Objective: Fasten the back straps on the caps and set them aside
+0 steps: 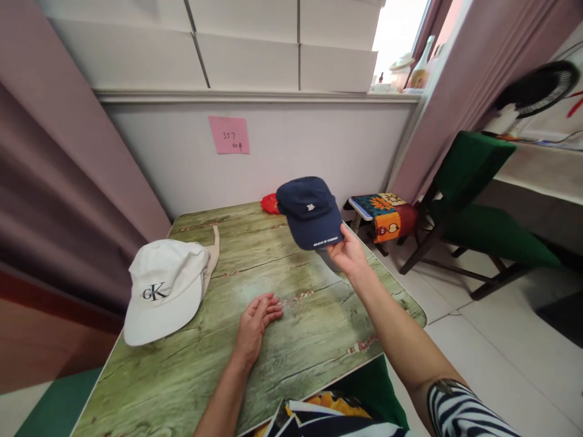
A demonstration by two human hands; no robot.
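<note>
My right hand (350,252) grips a navy blue baseball cap (305,203) by the edge of its brim, held up over the far right part of the table. A small white emblem marks its front, and white lettering runs along the brim. Below it a grey brim-like edge (328,260) shows; the rest is hidden. My left hand (257,321) rests on the tabletop with nothing in it, fingers loosely stretched. To the left lies a white baseball cap (168,288) with dark "CK" letters, a beige strap sticking up behind it.
The table (182,376) has a green wood-grain top. A red item (269,204) sits at its far edge, partly behind the navy cap. A pink note (229,135) is on the wall. At right stand a cloth-covered stool (387,212) and a green chair (476,167).
</note>
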